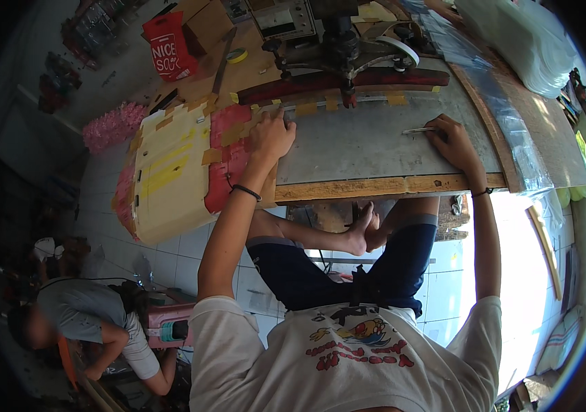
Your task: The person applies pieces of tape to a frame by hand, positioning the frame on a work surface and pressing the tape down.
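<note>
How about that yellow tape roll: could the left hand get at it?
Probably yes, with a stretch: the tape roll lies uncovered beyond the left hand; only the left end of the red bar seems near the way.

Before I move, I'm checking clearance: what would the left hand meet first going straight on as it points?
The left hand would probably first meet the long dark red bar ahead; depth is unclear, so it might pass underneath.

there are two dark wristbands (247, 192), one thin stick (414, 130), one grey plate (355, 141) and one red bag (169, 47).
</note>
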`<state>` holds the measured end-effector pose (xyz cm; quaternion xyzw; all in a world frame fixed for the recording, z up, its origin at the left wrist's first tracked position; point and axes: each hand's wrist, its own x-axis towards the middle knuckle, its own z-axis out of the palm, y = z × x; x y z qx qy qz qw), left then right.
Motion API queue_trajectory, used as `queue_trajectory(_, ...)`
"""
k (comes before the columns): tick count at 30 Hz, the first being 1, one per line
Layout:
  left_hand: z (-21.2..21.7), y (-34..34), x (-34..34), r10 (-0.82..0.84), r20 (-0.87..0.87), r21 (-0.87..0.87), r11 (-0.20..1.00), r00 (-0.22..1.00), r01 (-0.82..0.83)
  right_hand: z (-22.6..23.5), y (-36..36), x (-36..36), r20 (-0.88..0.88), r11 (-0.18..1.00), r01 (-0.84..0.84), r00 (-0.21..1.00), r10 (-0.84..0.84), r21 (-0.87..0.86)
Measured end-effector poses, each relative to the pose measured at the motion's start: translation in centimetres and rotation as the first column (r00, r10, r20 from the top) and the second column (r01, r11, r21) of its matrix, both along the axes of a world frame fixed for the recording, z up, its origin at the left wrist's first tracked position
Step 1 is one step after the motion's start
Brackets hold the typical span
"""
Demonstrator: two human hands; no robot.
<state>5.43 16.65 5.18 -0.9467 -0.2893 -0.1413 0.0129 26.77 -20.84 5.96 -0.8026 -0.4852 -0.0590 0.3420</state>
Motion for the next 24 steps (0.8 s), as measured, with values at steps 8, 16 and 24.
queue_trajectory(8, 0.0, -0.6, 0.1, 0.013, 0.039, 0.017, 1.0, 0.999, -0.013, -0.1, 0.0, 0.1, 0.004, 1.0, -0.009, 1.0, 0.009, 0.021)
queue_trajectory(16, 0.0, 0.3, 0.5, -0.122, 0.015, 0.04, 0.992, 0.992, 0.121, 0.1, 0.2, -0.1, 0.005, 1.0, 0.003, 1.0, -0.003, -0.001)
queue_trajectory(24, -0.4, 1.2, 2.0, -0.158, 0.025, 0.024, 0.987, 0.987, 0.158, 0.2, 0.4, -0.3, 0.001, 0.998, 0.035, 0.999, -0.035, -0.048)
